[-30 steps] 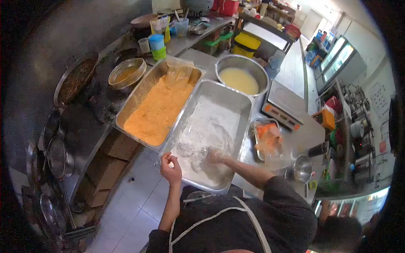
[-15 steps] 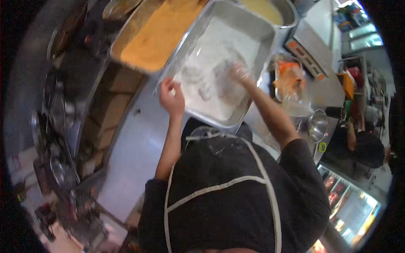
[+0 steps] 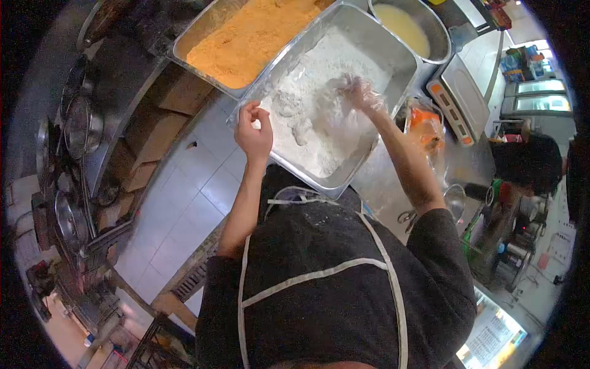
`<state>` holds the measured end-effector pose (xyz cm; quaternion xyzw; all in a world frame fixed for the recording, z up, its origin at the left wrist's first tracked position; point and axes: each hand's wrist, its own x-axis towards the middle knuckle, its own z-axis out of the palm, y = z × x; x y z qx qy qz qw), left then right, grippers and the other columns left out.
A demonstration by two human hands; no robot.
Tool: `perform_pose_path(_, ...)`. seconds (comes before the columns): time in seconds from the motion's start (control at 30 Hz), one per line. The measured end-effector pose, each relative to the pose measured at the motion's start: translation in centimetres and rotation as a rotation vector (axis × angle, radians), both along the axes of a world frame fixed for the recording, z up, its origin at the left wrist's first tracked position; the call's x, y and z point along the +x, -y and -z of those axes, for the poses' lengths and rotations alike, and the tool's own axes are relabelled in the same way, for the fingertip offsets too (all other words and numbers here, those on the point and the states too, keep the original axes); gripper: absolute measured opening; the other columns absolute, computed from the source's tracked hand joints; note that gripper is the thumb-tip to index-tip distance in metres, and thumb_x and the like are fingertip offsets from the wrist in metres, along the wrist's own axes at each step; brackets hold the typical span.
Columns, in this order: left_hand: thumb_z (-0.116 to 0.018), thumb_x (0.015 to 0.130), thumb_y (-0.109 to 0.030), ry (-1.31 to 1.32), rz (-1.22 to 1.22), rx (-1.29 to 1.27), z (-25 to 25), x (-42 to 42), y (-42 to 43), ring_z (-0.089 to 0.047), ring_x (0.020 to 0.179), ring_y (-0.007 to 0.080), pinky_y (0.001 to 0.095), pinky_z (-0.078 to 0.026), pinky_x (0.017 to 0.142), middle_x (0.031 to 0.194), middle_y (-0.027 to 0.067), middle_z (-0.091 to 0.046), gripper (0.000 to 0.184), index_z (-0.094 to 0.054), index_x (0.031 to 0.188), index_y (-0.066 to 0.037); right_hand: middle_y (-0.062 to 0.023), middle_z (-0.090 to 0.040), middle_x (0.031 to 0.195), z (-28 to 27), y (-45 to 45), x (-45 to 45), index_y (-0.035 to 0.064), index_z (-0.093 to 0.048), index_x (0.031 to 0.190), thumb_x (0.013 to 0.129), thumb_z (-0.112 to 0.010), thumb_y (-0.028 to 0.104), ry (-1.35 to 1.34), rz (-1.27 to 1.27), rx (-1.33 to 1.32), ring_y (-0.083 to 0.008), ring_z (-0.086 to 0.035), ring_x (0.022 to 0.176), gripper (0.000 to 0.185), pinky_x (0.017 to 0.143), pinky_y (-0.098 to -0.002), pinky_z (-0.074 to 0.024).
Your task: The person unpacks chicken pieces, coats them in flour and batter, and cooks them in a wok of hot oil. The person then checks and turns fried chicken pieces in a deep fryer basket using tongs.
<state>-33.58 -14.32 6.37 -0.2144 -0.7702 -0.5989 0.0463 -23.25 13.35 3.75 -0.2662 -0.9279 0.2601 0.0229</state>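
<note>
Right hand (image 3: 356, 94), grip unclear, apparently stirring white powder (image 3: 322, 132) beneath; left hand (image 3: 254, 131) curled by steel pan (image 3: 399, 77), hold unclear; next stroke calls for steadiness.

Stainless-steel worktop (image 3: 384, 187), seen from above. A deep metal tray (image 3: 402, 77) of white powder covers its left side, the near end standing close to the worktop's near edge. Toward the far edge stands a round metal bowl (image 3: 438, 43) of pale-yellow liquid. Along the right edge sits a flat-topped scale (image 3: 467, 95). Between scale and deep tray lies a small tray (image 3: 408, 117) with orange contents. Nearer the lower-right corner are scissors (image 3: 405, 217) and an empty steel bowl (image 3: 455, 200).
</note>
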Motion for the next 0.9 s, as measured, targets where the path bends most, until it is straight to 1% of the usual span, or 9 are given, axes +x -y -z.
perform_pose_path(0.13,-0.055,0.077,-0.008,-0.038,-0.061,-0.037,-0.2,0.2,0.1,-0.060,0.059,0.0147,0.0274,-0.046,0.058,0.066,0.0044,-0.060,0.016,-0.056,0.093,-0.004,-0.0183,-0.061,0.079,-0.3,-1.1,0.0,-0.0005,-0.060,0.086,0.076,-0.062,0.032,-0.078,0.048,-0.216,-0.0267,-0.060,0.071,0.034,0.065,-0.0358,-0.0473)
perform_pose_path(0.2,-0.056,0.077,-0.007,-0.024,-0.075,-0.078,-0.6,0.2,0.0,-0.060,0.060,0.0148,0.0277,-0.046,0.058,0.066,0.0050,-0.060,0.015,-0.056,0.091,-0.003,-0.0157,-0.062,0.077,-1.9,-1.4,0.0,0.0000,-0.060,0.088,0.077,-0.062,0.033,-0.505,0.036,-0.618,-0.0263,-0.060,0.070,0.034,0.066,-0.0351,-0.0475)
perform_pose_path(0.23,-0.056,0.077,-0.007,-0.027,-0.073,-0.064,-0.7,0.2,-0.1,-0.060,0.060,0.0148,0.0277,-0.046,0.058,0.066,0.0050,-0.060,0.015,-0.056,0.091,-0.003,-0.0157,-0.062,0.077,-1.9,-2.9,-0.2,0.0000,-0.060,0.088,0.077,-0.062,0.033,-0.508,0.033,-0.603,-0.0263,-0.060,0.070,0.034,0.066,-0.0351,-0.0475)
perform_pose_path(0.3,-0.055,0.077,-0.005,0.000,-0.062,0.003,-0.5,0.3,-0.3,-0.060,0.062,0.0149,0.0275,-0.046,0.059,0.068,0.0053,-0.060,0.015,-0.057,0.092,-0.003,-0.0133,-0.063,0.077,-1.4,-6.9,-0.4,0.0006,-0.060,0.093,0.078,-0.060,0.030,-0.307,-0.069,0.013,-0.0247,-0.060,0.069,0.033,0.066,-0.0347,-0.0477)
perform_pose_path(0.37,-0.055,0.078,-0.004,-0.064,-0.056,-0.033,0.1,0.0,-0.2,-0.061,0.063,0.0151,0.0269,-0.047,0.060,0.069,0.0059,-0.061,0.016,-0.056,0.094,-0.003,-0.0130,-0.064,0.080,-5.3,-9.4,-0.5,0.0028,-0.060,0.098,0.080,-0.058,0.033,-0.246,-0.034,-0.106,-0.0254,-0.060,0.069,0.035,0.067,-0.0362,-0.0476)
perform_pose_path(0.5,-0.052,0.081,-0.005,-0.028,-0.065,-0.081,0.5,0.2,-0.4,-0.061,0.065,0.0151,0.0265,-0.047,0.062,0.071,0.0076,-0.061,0.015,-0.055,0.095,0.000,-0.0124,-0.064,0.085,-10.2,-17.0,-0.4,0.0091,-0.062,0.099,0.078,-0.056,0.030,-0.260,0.190,0.265,-0.0265,-0.060,0.073,0.030,0.069,-0.0368,-0.0470)
perform_pose_path(0.63,-0.052,0.082,-0.004,0.071,-0.088,-0.088,-0.8,0.6,-1.1,-0.059,0.064,0.0135,0.0259,-0.046,0.062,0.071,0.0071,-0.061,0.014,-0.055,0.095,0.000,-0.0122,-0.062,0.090,-8.6,-29.9,-0.5,0.0096,-0.060,0.094,0.079,-0.054,0.032,-0.476,0.254,0.355,-0.0270,-0.060,0.083,0.027,0.072,-0.0377,-0.0457)
perform_pose_path(0.77,-0.050,0.083,-0.004,0.114,-0.065,-0.161,-0.8,0.6,-1.6,-0.053,0.067,0.0105,0.0241,-0.043,0.068,0.070,0.0043,-0.057,0.014,-0.052,0.097,0.001,-0.0110,-0.063,0.095,-8.8,-34.1,-1.7,0.0082,-0.059,0.101,0.078,-0.058,0.033,-0.080,0.452,0.304,-0.0251,-0.059,0.090,0.034,0.074,-0.0354,-0.0458)
perform_pose_path(0.9,-0.050,0.083,-0.002,0.097,-0.082,-0.250,-1.2,0.4,-2.3,-0.053,0.066,0.0108,0.0249,-0.043,0.068,0.069,0.0042,-0.056,0.014,-0.051,0.097,0.002,-0.0151,-0.061,0.098,-0.9,-37.9,-3.3,0.0085,-0.058,0.096,0.082,-0.050,0.037,-0.180,0.287,0.235,-0.0305,-0.058,0.093,0.033,0.076,-0.0413,-0.0443)
